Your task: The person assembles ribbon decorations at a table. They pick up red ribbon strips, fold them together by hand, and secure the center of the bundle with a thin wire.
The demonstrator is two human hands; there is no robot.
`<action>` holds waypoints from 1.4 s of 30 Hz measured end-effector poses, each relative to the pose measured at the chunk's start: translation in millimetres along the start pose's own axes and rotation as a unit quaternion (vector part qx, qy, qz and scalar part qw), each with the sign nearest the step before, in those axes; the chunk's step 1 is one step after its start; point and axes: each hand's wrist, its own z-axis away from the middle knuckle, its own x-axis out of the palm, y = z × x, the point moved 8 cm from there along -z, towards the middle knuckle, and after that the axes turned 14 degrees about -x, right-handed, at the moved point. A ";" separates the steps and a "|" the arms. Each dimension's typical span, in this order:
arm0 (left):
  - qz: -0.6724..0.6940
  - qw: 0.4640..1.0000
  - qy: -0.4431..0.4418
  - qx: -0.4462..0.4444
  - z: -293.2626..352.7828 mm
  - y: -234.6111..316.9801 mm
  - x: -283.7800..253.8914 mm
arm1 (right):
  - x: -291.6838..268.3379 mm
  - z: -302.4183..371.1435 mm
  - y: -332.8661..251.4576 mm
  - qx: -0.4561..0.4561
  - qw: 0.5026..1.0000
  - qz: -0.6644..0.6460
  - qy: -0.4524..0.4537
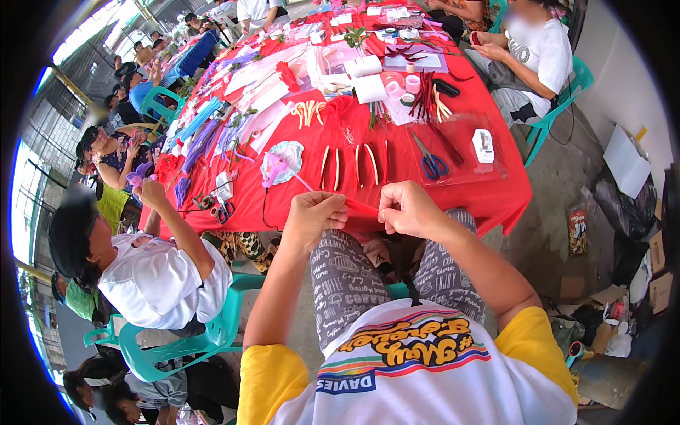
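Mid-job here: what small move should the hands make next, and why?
Perhaps ease the right hand slightly outward to keep tension: it and the left hand seem to pinch a thin red strip between them, and neither holds a tool.

The bare left forearm (278, 287), below a short yellow fabric sleeve (273, 372), angles up and inward, its wrist bent so that the left hand (317, 214) points to the right. The bare right forearm (485, 265) slants up and leftward from a matching sleeve—elbow bent and turned outward. The right hand (412, 210) faces the other, its back upward. Both hands are level and near each other—not touching—fingers curled, thumbs pressed against index fingers.
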 end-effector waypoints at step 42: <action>-0.431 0.786 0.439 0.058 -220.4 -14.9 -121.5 | -7.1 -34.5 154.8 0.183 0.937 -0.214 0.206</action>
